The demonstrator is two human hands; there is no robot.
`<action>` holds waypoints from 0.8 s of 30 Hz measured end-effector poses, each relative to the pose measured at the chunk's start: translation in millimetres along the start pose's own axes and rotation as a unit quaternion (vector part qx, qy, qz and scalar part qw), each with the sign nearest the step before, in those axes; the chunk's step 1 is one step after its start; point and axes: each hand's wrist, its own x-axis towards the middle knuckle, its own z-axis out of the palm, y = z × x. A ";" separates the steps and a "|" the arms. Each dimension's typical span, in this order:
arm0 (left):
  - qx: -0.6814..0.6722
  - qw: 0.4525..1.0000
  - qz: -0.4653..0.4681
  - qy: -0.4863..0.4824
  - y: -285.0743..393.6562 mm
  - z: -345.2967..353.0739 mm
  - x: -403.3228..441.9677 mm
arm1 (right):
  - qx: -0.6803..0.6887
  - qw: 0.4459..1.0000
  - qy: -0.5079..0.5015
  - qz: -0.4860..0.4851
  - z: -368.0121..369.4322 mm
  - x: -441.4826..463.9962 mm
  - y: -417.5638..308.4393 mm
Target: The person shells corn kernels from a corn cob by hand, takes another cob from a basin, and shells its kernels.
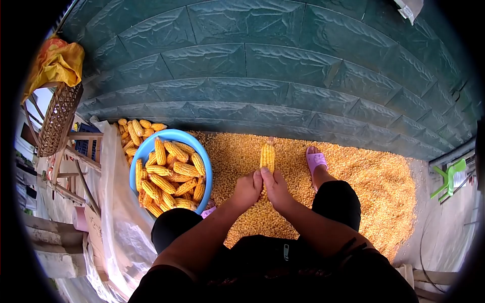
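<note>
I'm looking down on a wide bed of loose golden corn kernels [374, 217] over a grey floor, running along a dark green wall of embossed, brick-like panels [242, 60]. To my left stands a round, bright blue basin [208, 174] heaped with whole cobs; off to my right, a lime-green chair [447, 179]. I have my left hand [247, 190] and right hand [277, 189] closed together on the lower part of an upright-pointing yellow corn cob [268, 154], thumbs side by side, above the kernels.
</note>
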 end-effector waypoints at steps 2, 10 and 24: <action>0.015 0.999 0.028 -0.021 -2.6 -1.6 1.1 | -0.017 1.000 -0.007 0.006 -1.0 2.8 5.4; 0.006 0.999 0.039 -0.024 -21.4 2.2 2.6 | 0.061 0.984 -0.118 0.116 -13.2 8.0 -12.6; -0.122 0.991 -0.035 0.044 -4.5 19.5 -14.4 | 0.038 0.999 -0.018 0.031 -3.5 15.0 4.3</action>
